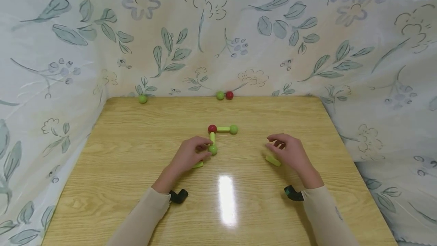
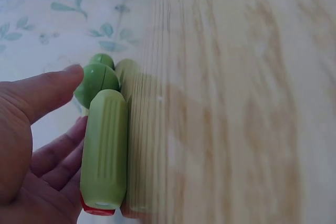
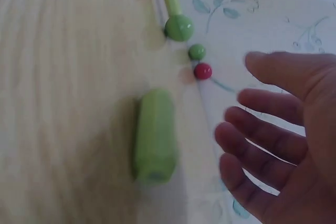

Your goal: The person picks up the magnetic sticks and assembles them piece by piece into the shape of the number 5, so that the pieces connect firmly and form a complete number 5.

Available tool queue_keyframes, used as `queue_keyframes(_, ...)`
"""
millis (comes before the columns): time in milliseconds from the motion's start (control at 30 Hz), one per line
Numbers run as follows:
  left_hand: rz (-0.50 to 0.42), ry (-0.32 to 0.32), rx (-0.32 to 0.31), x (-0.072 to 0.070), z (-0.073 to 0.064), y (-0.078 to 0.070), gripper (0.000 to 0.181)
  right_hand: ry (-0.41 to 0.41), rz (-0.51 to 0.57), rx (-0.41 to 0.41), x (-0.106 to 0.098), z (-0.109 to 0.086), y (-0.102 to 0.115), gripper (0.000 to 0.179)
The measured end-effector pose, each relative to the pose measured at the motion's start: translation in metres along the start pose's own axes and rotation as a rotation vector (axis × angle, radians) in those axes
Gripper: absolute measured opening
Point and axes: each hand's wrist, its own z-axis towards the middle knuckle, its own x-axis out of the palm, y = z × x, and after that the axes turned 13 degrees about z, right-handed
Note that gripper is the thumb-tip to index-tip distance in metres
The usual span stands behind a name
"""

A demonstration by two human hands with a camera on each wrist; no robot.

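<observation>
My left hand point(image 1: 189, 155) has its thumb and forefinger at either side of a green ball point(image 1: 212, 149). That ball ends a joined piece: a yellow-green rod point(image 1: 212, 138) runs up to a red ball point(image 1: 212, 128), and a second rod point(image 1: 223, 129) runs right to another green ball point(image 1: 233, 129). Beneath the left hand lies a loose yellow-green rod point(image 2: 105, 150), with a bit of red showing at its lower end. My right hand point(image 1: 290, 153) hovers with parted, loosely bent fingers, holding nothing. Beside it another loose rod point(image 3: 156, 136) lies on the table.
At the wooden table's point(image 1: 153, 119) back edge sit a green ball point(image 1: 220, 95) and a red ball point(image 1: 229, 95) side by side. A further green ball point(image 1: 142, 98) is at the back left. Flowered cloth point(image 1: 218, 33) hangs behind and along both sides.
</observation>
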Motion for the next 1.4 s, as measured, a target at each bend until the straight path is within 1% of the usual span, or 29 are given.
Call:
queue_keyframes(100, 0.007, 0.011, 0.006, 0.000, 0.001, -0.003, 0.034, 0.056, -0.030, 0.014, -0.002, -0.007, -0.006, 0.035)
queue_keyframes(200, 0.009, 0.021, 0.015, 0.000, 0.002, -0.005, 0.034, 0.078, -0.054, 0.024, -0.001, -0.014, -0.013, 0.034)
queue_keyframes(367, 0.031, 0.022, 0.016, 0.000, 0.002, -0.005, 0.034, 0.090, -0.078, 0.039, 0.003, -0.022, -0.022, 0.034)
queue_keyframes(533, 0.044, 0.017, 0.014, 0.002, 0.003, -0.003, 0.034, 0.098, -0.068, 0.045, 0.004, -0.027, -0.025, 0.035)
queue_keyframes(800, 0.056, 0.030, 0.013, 0.004, 0.004, -0.003, 0.033, 0.102, -0.113, 0.043, 0.004, -0.034, -0.029, 0.019)
queue_keyframes(1133, 0.056, 0.038, -0.002, 0.004, 0.003, -0.003, 0.030, 0.100, -0.136, -0.013, 0.008, -0.033, -0.035, 0.021)
queue_keyframes(1300, 0.056, 0.033, -0.003, 0.004, 0.003, -0.003, 0.030, 0.104, -0.127, -0.059, 0.008, -0.031, -0.029, 0.020)
queue_keyframes(1400, 0.053, 0.033, -0.012, 0.004, 0.002, -0.003, 0.030, 0.111, -0.125, -0.070, 0.008, -0.030, -0.024, 0.020)
